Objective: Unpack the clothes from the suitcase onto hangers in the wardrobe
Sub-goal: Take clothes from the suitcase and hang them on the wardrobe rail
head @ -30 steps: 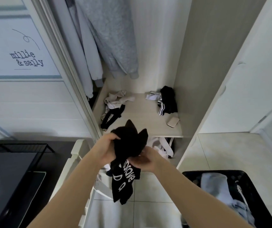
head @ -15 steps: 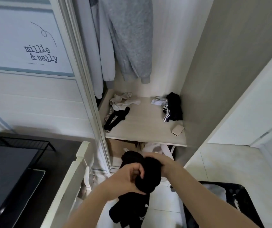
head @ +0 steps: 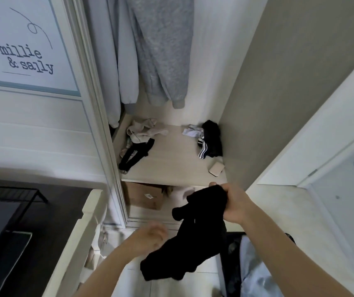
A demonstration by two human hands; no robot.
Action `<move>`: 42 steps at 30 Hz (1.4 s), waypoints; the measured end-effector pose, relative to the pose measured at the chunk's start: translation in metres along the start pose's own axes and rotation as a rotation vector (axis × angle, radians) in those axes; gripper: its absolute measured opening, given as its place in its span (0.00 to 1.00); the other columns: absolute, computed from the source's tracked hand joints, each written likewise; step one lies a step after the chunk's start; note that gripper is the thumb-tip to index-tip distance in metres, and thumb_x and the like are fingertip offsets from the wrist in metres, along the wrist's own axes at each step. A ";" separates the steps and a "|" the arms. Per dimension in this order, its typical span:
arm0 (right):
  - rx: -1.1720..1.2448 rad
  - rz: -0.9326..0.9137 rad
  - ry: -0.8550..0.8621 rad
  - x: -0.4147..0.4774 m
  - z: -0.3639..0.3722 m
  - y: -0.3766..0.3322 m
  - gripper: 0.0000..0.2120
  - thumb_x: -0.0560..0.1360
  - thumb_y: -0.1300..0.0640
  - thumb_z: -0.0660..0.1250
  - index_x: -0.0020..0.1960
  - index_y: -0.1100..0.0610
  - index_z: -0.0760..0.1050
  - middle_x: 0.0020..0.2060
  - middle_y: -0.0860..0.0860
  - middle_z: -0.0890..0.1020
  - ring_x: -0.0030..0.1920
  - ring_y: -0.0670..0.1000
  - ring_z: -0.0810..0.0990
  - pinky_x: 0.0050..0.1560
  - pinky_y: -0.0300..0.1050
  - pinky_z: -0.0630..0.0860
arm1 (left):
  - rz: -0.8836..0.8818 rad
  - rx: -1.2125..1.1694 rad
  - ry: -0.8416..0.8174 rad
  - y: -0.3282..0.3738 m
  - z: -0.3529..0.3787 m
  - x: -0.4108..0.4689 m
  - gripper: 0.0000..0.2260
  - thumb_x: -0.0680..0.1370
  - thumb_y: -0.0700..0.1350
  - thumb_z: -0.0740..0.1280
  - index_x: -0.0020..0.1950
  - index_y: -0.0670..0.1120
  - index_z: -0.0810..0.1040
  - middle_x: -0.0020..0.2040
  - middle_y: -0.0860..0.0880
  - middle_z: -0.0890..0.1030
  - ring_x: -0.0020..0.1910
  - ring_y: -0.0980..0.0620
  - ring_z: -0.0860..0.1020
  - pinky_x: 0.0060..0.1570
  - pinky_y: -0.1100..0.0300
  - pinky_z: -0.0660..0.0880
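**Fig. Black garment in hand, not yet on a hanger**

Gripped the black garment [head: 195,236] at its bunched top with the curled fingers of the right hand [head: 234,202]; let the rest hang down and to the left beneath that hand. Carried the left hand [head: 150,236] lower, just beside the garment's bottom folds, blurred and loosely curled; grip on the cloth not determinable. Stood over the suitcase [head: 234,271], under the right forearm, with pale clothes inside. Faced the wardrobe shelf [head: 171,168] beyond both hands, and grey garments [head: 163,50] hanging above it. Showed no free hanger. Judged as the step between unpacking and hanging: probably called next for shaking the garment open, finding its shoulders or waistband, and fetching a hanger from out of view.
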State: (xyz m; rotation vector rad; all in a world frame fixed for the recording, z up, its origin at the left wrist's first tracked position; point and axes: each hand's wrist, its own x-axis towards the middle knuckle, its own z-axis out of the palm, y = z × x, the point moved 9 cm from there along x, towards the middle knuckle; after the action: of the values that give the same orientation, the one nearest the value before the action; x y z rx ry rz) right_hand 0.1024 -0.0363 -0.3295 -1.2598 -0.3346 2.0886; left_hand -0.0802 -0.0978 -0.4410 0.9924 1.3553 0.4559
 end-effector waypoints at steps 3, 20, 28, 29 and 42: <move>0.009 -0.046 0.016 -0.007 0.004 -0.012 0.09 0.70 0.64 0.56 0.33 0.56 0.69 0.30 0.52 0.72 0.30 0.52 0.76 0.30 0.40 0.77 | 0.069 -0.177 0.270 0.020 -0.017 0.025 0.12 0.77 0.33 0.64 0.60 0.41 0.73 0.57 0.41 0.75 0.47 0.49 0.75 0.39 0.66 0.74; -0.070 -0.309 0.212 -0.044 -0.019 -0.099 0.09 0.77 0.61 0.57 0.41 0.56 0.74 0.30 0.51 0.75 0.33 0.50 0.76 0.40 0.44 0.76 | -0.021 -0.419 0.200 0.077 -0.050 0.045 0.08 0.81 0.41 0.58 0.50 0.41 0.75 0.40 0.43 0.78 0.38 0.47 0.78 0.37 0.55 0.75; -0.745 -0.451 0.191 -0.029 0.033 -0.140 0.06 0.73 0.60 0.68 0.38 0.54 0.79 0.31 0.49 0.78 0.33 0.46 0.77 0.38 0.36 0.74 | 0.214 -0.418 0.125 0.238 -0.076 -0.010 0.10 0.78 0.49 0.65 0.45 0.44 0.79 0.32 0.47 0.79 0.29 0.51 0.78 0.27 0.64 0.71; -0.933 -0.491 0.186 -0.026 0.040 -0.146 0.06 0.71 0.61 0.71 0.38 0.53 0.80 0.32 0.48 0.78 0.35 0.46 0.77 0.41 0.36 0.72 | 0.255 -0.398 0.138 0.254 -0.079 -0.018 0.10 0.77 0.49 0.66 0.47 0.43 0.80 0.36 0.44 0.80 0.32 0.50 0.79 0.32 0.62 0.73; -1.777 -0.859 0.054 -0.030 0.179 -0.315 0.07 0.71 0.61 0.69 0.40 0.50 0.80 0.39 0.53 0.83 0.30 0.38 0.76 0.37 0.31 0.72 | 0.782 0.136 0.381 0.519 -0.098 -0.109 0.07 0.77 0.47 0.66 0.46 0.46 0.83 0.44 0.47 0.85 0.45 0.52 0.81 0.51 0.60 0.74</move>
State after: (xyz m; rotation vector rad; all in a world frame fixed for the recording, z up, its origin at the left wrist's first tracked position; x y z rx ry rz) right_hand 0.0873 0.1999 -0.0529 -1.4300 -2.4587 0.6222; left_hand -0.0601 0.1293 0.0480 1.6047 1.2979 1.1966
